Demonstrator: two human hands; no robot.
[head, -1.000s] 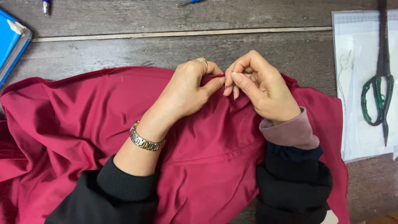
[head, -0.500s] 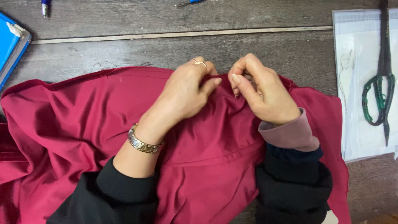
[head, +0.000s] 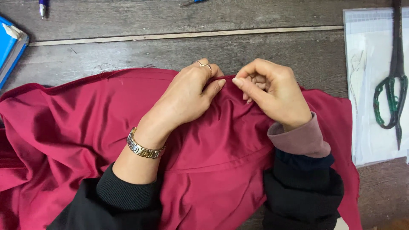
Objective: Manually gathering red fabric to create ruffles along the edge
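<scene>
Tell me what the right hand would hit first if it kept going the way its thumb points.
Probably the left hand: the right hand points leftward along the red fabric edge, and the left thumb sits just beyond.

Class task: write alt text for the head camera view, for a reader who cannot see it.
Two hands, left hand and right hand, pinch the top edge of a dark red fabric spread on a wooden table. Green-handled scissors lie on white sheets at the right.

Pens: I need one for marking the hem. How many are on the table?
2, both only partly in view at the far edge: a blue pen at far left, above the blue case, and another pen's tip near top centre. More may lie outside the view.
</scene>
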